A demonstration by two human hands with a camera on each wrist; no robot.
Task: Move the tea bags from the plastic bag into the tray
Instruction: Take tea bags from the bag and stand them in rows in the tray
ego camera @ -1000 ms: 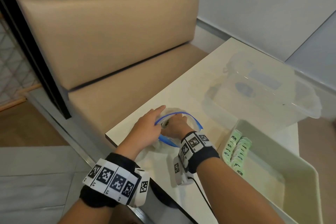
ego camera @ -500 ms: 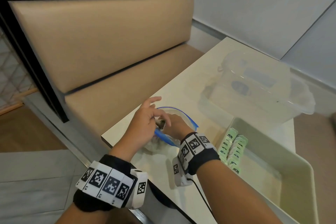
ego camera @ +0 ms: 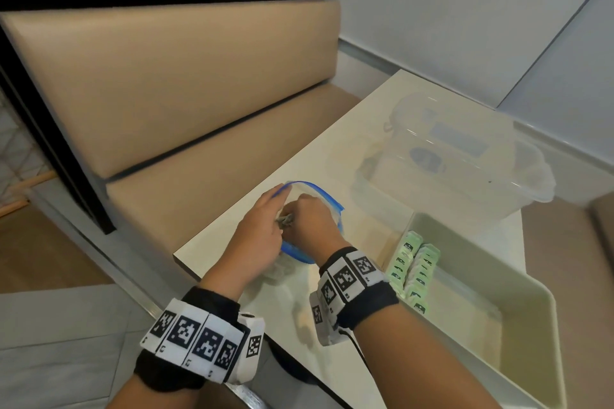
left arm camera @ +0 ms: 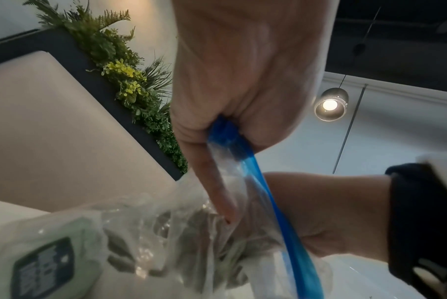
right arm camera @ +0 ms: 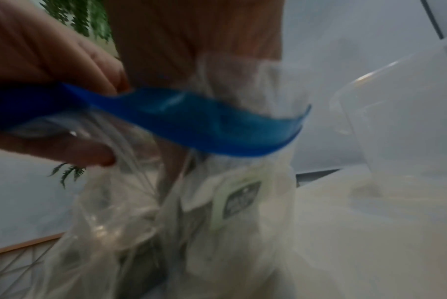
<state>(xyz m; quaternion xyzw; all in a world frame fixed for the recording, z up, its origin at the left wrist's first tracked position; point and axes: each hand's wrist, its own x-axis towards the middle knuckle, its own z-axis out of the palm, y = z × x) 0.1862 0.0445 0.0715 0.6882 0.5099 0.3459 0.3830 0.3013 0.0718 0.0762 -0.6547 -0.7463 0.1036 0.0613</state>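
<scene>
A clear plastic bag [ego camera: 327, 206] with a blue zip rim [left arm camera: 263, 194] stands near the table's left edge. My left hand [ego camera: 262, 229] pinches the rim [right arm camera: 191, 119] and holds the mouth wide. My right hand [ego camera: 309, 219] is inside the bag, fingers curled round a greyish tea bag [ego camera: 285, 219] that peeks out between the hands. More pale green tea bags [right arm camera: 240, 200] lie in the bag [left arm camera: 43, 263]. To the right is the cream tray [ego camera: 498, 295], with two rows of green tea bags [ego camera: 413, 269] at its left end.
A clear lidded storage box [ego camera: 448, 169] stands on the white table [ego camera: 332, 149] behind the tray. A beige bench [ego camera: 199, 176] runs along the table's left side, with plants above its backrest. The table edge is close to my left wrist.
My left hand has taken the rim between thumb and fingers again after lifting its fingers. My right hand stays in the bag, closed round a tea bag.
</scene>
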